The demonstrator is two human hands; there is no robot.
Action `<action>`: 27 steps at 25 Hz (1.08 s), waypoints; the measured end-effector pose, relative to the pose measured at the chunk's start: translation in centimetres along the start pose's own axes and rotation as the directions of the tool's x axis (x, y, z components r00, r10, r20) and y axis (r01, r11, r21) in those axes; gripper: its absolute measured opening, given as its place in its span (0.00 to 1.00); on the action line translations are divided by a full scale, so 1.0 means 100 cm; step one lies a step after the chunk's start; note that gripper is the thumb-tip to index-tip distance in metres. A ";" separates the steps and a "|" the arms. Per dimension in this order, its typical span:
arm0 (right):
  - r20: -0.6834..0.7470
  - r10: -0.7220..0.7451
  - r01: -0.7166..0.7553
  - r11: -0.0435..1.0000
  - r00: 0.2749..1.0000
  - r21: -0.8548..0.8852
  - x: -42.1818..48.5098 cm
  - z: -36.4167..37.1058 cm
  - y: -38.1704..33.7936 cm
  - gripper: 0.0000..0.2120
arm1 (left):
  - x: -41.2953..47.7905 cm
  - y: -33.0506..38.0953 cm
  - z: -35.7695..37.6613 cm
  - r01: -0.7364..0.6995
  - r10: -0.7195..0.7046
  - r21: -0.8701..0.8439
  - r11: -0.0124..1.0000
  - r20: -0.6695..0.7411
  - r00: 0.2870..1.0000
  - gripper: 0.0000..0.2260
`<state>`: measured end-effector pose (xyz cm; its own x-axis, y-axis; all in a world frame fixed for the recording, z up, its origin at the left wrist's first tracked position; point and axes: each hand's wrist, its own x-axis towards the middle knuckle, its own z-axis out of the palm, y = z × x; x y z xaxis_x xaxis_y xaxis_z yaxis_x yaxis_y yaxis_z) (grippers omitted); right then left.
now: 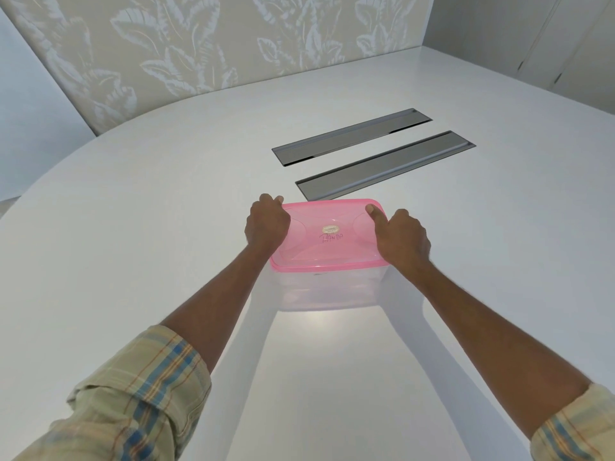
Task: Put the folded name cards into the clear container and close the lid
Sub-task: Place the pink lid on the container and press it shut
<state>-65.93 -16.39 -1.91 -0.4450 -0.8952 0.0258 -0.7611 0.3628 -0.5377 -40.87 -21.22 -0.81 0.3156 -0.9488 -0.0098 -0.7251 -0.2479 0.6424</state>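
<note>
A clear rectangular container (pixel 327 289) stands on the white table in front of me, with its pink translucent lid (pixel 327 239) lying flat on top. The lid carries a small oval label and handwriting. My left hand (pixel 266 222) grips the lid's left edge, fingers curled over the far left corner. On the lid's right side, my right hand (pixel 401 236) holds the edge with the thumb pressed flat near the far right corner. The inside of the container looks hazy; I cannot make out name cards in it.
Two long grey cable hatches (pixel 352 136) (pixel 386 164) are set flush into the white table (pixel 166 227) just beyond the container. A leaf-patterned wall (pixel 216 44) rises behind the table's curved far edge.
</note>
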 end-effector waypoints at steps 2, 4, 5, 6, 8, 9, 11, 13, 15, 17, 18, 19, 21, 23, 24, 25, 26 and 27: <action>-0.009 0.003 -0.003 1.000 1.000 -0.019 0.000 0.001 0.001 0.36 | -0.003 0.001 -0.004 0.005 -0.005 -0.014 1.000 0.011 1.000 0.20; -0.015 -0.005 0.004 0.999 1.000 -0.047 -0.001 0.001 -0.001 0.36 | -0.008 0.000 -0.010 0.049 -0.047 -0.063 0.997 0.023 0.999 0.22; -0.017 -0.006 0.005 0.998 1.000 -0.058 -0.001 0.001 -0.003 0.36 | -0.013 -0.001 -0.013 0.088 -0.086 -0.084 0.993 0.029 0.996 0.23; -0.018 -0.004 0.003 0.998 1.000 -0.064 -0.001 0.000 -0.004 0.37 | -0.020 -0.004 -0.016 0.130 -0.127 -0.085 0.988 0.036 0.991 0.26; -0.017 0.005 -0.006 0.998 1.000 -0.068 -0.002 -0.002 -0.005 0.37 | -0.040 -0.011 -0.017 0.190 -0.188 -0.047 0.981 0.042 0.981 0.30; -0.017 0.009 -0.010 0.998 1.000 -0.067 -0.002 -0.002 -0.006 0.37 | -0.049 -0.015 -0.017 0.199 -0.198 -0.027 0.980 0.038 0.979 0.31; -0.019 0.010 -0.011 0.998 1.000 -0.067 -0.003 -0.003 -0.007 0.37 | -0.066 -0.021 -0.014 0.191 -0.191 -0.010 0.982 0.023 0.981 0.31; -0.016 0.011 -0.012 0.998 1.000 -0.064 -0.004 -0.004 -0.007 0.37 | -0.073 -0.025 -0.011 0.185 -0.185 -0.040 0.982 0.014 0.983 0.31; -0.013 0.017 -0.018 0.998 1.000 -0.062 -0.005 -0.004 -0.007 0.37 | -0.074 -0.024 -0.011 0.201 -0.199 -0.089 0.976 0.029 0.980 0.31; -0.005 0.024 -0.024 0.998 1.000 -0.056 -0.004 -0.004 -0.008 0.37 | -0.072 -0.024 -0.012 0.204 -0.200 -0.112 0.973 0.044 0.979 0.30; 0.000 0.027 -0.027 0.998 1.000 -0.055 -0.004 -0.004 -0.008 0.37 | -0.071 -0.024 -0.013 0.197 -0.192 -0.119 0.973 0.048 0.980 0.30; 0.003 0.029 -0.028 0.998 1.000 -0.058 -0.004 -0.004 -0.009 0.37 | -0.071 -0.025 -0.013 0.192 -0.186 -0.128 0.973 0.053 0.981 0.30; 0.009 0.028 -0.027 0.997 1.000 -0.074 -0.002 -0.005 -0.010 0.37 | -0.070 -0.026 -0.014 0.193 -0.185 -0.138 0.972 0.064 0.981 0.30; 0.018 0.025 -0.023 0.995 1.000 -0.102 0.001 -0.006 -0.010 0.37 | -0.066 -0.028 -0.017 0.216 -0.206 -0.120 0.969 0.091 0.974 0.30; 0.030 0.021 -0.018 0.994 0.999 -0.107 0.003 -0.007 -0.009 0.36 | -0.063 -0.029 -0.021 0.236 -0.224 -0.107 0.966 0.112 0.968 0.30; 0.053 0.030 -0.026 0.996 0.998 -0.091 0.008 -0.009 -0.008 0.34 | -0.058 -0.029 -0.025 0.253 -0.239 -0.098 0.963 0.134 0.962 0.29; 0.094 0.046 -0.043 0.998 0.995 -0.043 0.014 -0.011 -0.009 0.31 | -0.050 -0.028 -0.029 0.261 -0.245 -0.096 0.960 0.151 0.958 0.29; 0.152 0.071 -0.084 0.993 0.986 0.082 0.022 -0.014 -0.011 0.26 | -0.041 -0.026 -0.033 0.259 -0.240 -0.109 0.960 0.162 0.957 0.28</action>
<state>-66.71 -18.42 -0.09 -0.4207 -0.8962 -0.1405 -0.6796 0.4140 -0.6055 -38.30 -16.05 0.08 0.3769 -0.8804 -0.2877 -0.5471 -0.4623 0.6978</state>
